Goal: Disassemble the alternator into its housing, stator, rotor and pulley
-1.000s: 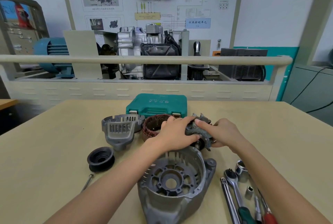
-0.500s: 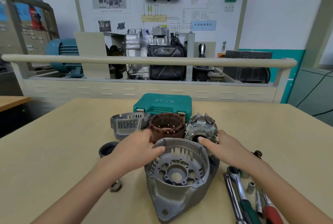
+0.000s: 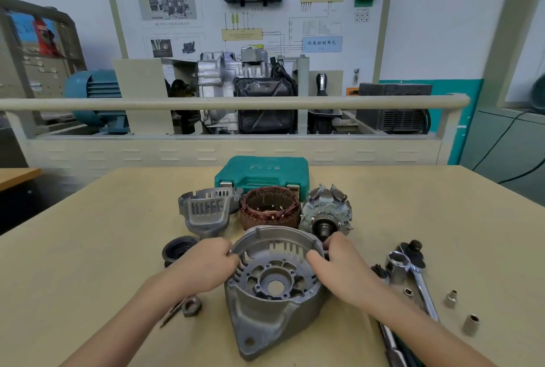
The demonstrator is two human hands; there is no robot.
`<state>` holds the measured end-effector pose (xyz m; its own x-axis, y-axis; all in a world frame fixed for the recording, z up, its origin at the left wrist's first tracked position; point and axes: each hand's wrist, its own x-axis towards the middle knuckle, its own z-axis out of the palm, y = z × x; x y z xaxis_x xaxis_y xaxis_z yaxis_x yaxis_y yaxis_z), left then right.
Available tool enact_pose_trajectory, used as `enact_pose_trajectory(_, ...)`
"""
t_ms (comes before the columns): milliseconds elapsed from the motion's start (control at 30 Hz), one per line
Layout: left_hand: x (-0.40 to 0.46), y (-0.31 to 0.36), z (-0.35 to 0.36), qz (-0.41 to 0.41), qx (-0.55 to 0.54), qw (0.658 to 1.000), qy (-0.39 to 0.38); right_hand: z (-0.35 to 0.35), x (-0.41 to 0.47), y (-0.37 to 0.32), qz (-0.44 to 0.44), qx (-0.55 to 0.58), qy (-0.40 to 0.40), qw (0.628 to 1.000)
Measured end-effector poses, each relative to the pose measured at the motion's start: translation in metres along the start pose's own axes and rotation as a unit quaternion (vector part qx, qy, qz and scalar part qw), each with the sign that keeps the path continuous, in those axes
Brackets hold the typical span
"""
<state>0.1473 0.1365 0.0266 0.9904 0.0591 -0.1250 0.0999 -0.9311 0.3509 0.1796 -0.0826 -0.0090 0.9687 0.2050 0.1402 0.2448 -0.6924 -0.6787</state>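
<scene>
I have both hands on the front housing, the big grey casting lying open side up on the desk right in front of me. My left hand curls round its left rim, and my right hand grips the right rim, thumb over the edge inside the bowl. Just behind the housing stand three parts in a row: the rear housing cover on the left, the copper-wound stator in the middle, and the rotor on the right, shaft pointing toward me and almost touching my right fingertips. The black pulley lies just left of my left hand. A hex nut rests under my left forearm. To my right lie a ratchet wrench and two small sockets. A green tool case sits behind the row. Bare desk opens wide on the left and far right.
</scene>
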Motion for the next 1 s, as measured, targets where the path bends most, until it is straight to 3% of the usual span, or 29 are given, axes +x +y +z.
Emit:
enact_pose_trajectory(233,-0.008,-0.027,0.006,-0.032,-0.184,0.98,0.071,-0.01,0.0,-0.006,-0.018,-0.005,0.082,0.996)
enact_pose_trajectory(333,0.003,-0.036,0.002,0.005,-0.113,0.97,0.213,-0.027,0.009,0.004,0.026,-0.041,0.146,0.988)
enact_pose_trajectory(433,0.027,-0.043,-0.013,0.007,-0.102,0.94,0.325,-0.042,0.03,0.014,0.076,0.024,0.14,0.987)
enact_pose_trajectory(500,0.044,-0.047,-0.022,0.001,-0.115,0.941,0.317,-0.046,0.044,0.016,0.089,0.082,0.104,0.987)
enact_pose_trajectory(633,0.072,-0.056,-0.028,-0.007,-0.127,0.968,0.217,-0.039,0.066,0.02,0.107,0.182,0.049,0.976)
enact_pose_trajectory(767,0.083,-0.059,-0.027,0.029,0.006,0.98,0.199,-0.031,0.075,0.019,0.09,0.216,0.006,0.972)
enact_pose_trajectory(833,0.083,-0.061,-0.028,0.025,0.032,0.979,0.202,-0.028,0.078,0.018,0.097,0.219,0.018,0.971)
enact_pose_trajectory(1000,0.077,-0.058,-0.027,0.01,-0.026,0.98,0.199,-0.028,0.08,0.013,0.123,0.249,0.055,0.959)
